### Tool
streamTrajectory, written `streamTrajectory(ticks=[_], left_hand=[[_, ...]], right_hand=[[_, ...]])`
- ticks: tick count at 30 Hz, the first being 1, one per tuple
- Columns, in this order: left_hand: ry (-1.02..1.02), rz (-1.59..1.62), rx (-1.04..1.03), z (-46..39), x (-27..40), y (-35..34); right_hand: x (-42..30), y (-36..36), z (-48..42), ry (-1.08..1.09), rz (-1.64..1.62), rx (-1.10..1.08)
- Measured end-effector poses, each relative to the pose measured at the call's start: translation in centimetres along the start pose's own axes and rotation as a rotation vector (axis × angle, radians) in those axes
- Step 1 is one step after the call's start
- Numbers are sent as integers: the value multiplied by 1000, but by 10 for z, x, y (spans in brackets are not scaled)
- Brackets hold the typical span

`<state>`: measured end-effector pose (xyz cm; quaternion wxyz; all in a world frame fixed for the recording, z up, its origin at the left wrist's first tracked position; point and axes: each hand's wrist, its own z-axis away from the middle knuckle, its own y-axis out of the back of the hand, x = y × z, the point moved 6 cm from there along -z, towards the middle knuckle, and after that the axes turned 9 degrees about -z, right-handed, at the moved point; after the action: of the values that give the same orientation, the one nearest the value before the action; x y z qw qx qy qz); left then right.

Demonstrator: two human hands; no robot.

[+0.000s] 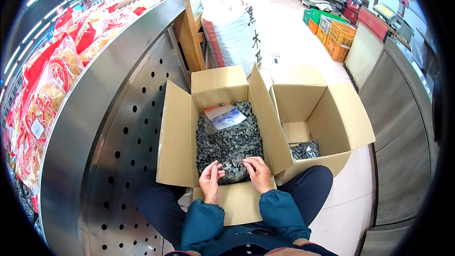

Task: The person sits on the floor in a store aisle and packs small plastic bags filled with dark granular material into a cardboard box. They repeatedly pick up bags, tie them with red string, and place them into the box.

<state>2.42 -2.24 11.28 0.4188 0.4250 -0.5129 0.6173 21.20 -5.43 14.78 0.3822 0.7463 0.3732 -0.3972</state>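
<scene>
In front of me an open cardboard box is filled with dried black fungus. Low over its near side is a clear plastic bag with dark fungus in it. My left hand pinches the bag's left edge between thumb and fingers. On the opposite edge, my right hand has a similar fingertip grip. The film is hard to make out against the dark pieces. Farther back on the fungus lies a stack of printed plastic bags.
A second open carton stands at right with a filled clear packet inside. Left is a perforated metal stand bearing bagged goods. A large woven sack stands behind the boxes. Plastic crates and a counter line the right.
</scene>
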Motion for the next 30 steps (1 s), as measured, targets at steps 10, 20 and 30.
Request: streamTrajectory(ticks=[10, 20, 30], left_hand=[[36, -11, -112, 1, 27, 10], [-418, -618, -870, 39, 56, -35], [-209, -347, -863, 43, 56, -55]], right_hand=[[-27, 6, -32, -154, -568, -85], [-80, -18, -33, -441, -1143, -944], [-73, -24, -39, -602, -1066, -683]])
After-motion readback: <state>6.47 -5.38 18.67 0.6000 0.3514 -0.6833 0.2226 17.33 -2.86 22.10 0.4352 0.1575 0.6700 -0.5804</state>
